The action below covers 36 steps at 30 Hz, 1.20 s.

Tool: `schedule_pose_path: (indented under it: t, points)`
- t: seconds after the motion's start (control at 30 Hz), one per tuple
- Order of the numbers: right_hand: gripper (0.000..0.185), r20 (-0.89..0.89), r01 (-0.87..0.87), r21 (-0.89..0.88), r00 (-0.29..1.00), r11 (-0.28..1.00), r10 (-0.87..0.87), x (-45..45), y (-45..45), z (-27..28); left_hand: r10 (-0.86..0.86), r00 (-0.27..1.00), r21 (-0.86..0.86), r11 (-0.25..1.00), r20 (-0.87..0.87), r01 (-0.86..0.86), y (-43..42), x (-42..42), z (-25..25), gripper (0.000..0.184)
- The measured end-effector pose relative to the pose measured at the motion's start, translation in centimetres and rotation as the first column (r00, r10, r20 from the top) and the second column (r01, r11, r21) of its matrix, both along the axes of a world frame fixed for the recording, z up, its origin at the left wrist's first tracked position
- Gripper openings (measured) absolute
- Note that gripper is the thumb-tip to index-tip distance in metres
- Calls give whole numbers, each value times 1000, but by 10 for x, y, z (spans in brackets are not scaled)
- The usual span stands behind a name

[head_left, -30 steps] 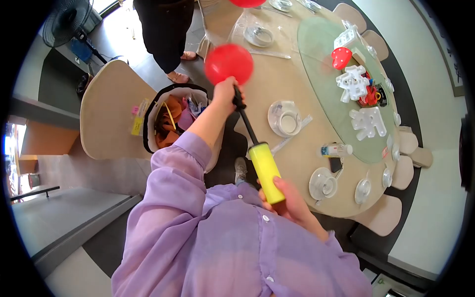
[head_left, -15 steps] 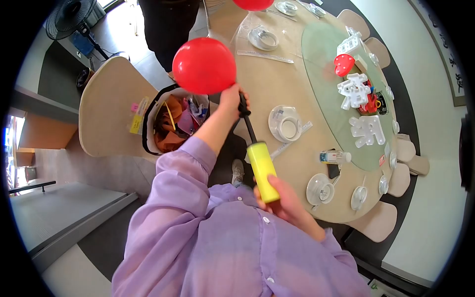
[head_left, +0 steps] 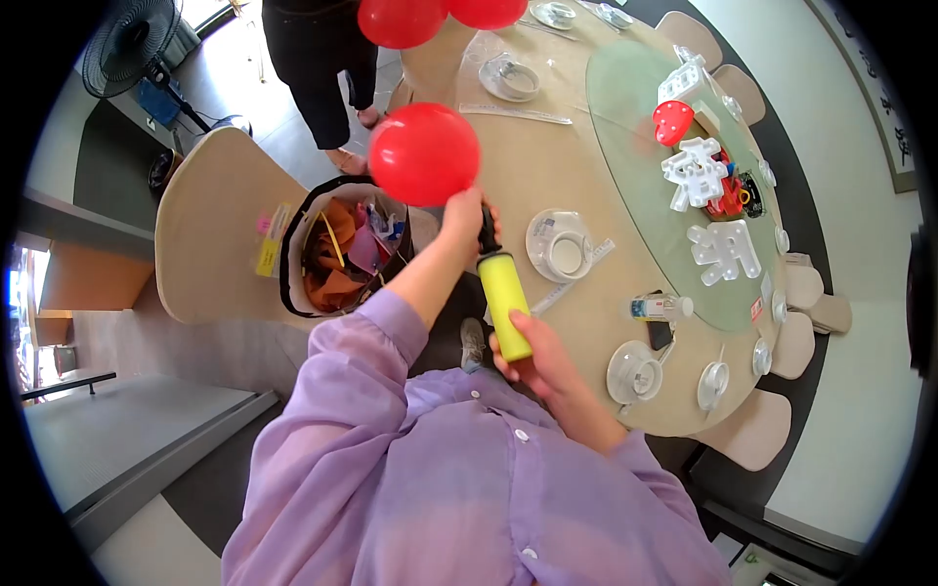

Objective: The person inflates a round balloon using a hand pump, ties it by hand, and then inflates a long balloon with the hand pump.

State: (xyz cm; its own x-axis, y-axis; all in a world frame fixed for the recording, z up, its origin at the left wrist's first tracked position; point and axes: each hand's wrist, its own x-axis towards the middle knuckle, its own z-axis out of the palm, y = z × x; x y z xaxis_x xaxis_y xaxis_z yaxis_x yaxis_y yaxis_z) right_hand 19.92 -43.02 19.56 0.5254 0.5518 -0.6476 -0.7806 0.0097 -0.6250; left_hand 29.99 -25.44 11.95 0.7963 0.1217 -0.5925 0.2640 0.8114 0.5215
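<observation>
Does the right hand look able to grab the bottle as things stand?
Probably not: the right hand grips the yellow pump, though nothing visible stands between it and the bottle.

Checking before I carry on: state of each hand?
Left hand: closed on the black pump handle, beside a red balloon.
Right hand: closed on the yellow pump barrel.

Balloon neck: hidden by the fingers of my left hand (head_left: 463, 220), just under the red balloon (head_left: 424, 154).
Yellow pump (head_left: 502, 291): black end partly covered by those fingers, lower end by the fingers of my right hand (head_left: 541, 358).
Far balloons (head_left: 403, 20): beyond my left fingers, cut by the top edge.
Dark-clothed person (head_left: 313, 59): past my left fingers, head and shoulders out of frame.
Bottle (head_left: 659, 308): right of my right fingers, label print too small for me to read.
</observation>
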Motion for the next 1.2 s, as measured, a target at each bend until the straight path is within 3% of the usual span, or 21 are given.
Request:
schedule_pose_path:
  t: [0.1, 0.23, 0.3, 0.4, 0.5, 0.63, 0.7, 0.8, 0.93, 1.07, 1.1, 1.2]
  points:
    - [29, -83, 39, 13, 996, 999, -38, 0, 1, -2, -6, 1000, 9, 1000, 7, 6, 1, -1, -1, 10]
    - [29, -105, -20, 9, 994, 1000, 21, -29, -28, 40, 18, 1000, 33, 999, 26, -19, 15, 9, -4, 11]
    - [37, -165, 21, -92, 986, 996, -36, -41, -33, 49, 72, 996, 33, 997, 51, -74, 17, 7, -14, 13]
    - [30, -65, -87, 7, 994, 996, 87, -17, -19, 10, 52, 998, -27, 998, -23, -52, -1, -7, -13, 15]
    - [29, -18, -27, -32, 999, 999, 26, -4, 1, -7, 4, 1000, 21, 1000, 9, -4, -8, -13, -11, 17]
    - [28, -104, -43, -1, 994, 999, 42, -29, -24, 31, 54, 999, 30, 998, 2, -54, 15, -2, -15, 17]
    - [28, -165, 41, -95, 985, 995, -57, -45, -36, 49, 67, 998, -5, 998, 13, -67, 16, 0, -16, 16]
    - [29, -189, -22, -26, 982, 999, 17, -32, -30, 27, 71, 997, -70, 995, 16, -70, 6, -5, -16, 16]
    - [30, -68, 30, 31, 997, 999, -28, -6, 0, -10, -9, 1000, -43, 999, 10, 9, -8, -13, -6, 12]
    - [28, -169, -33, 9, 985, 999, 34, -29, -23, 30, 28, 999, -11, 1000, 44, -28, 17, -1, -12, 10]
    - [28, -181, 20, 7, 983, 1000, -18, -39, -26, 40, 48, 997, -11, 999, 53, -48, 22, 0, -14, 11]
    - [28, -136, -14, -40, 991, 999, 9, -38, -24, 29, 58, 998, -21, 998, 40, -57, 17, -4, -18, 13]
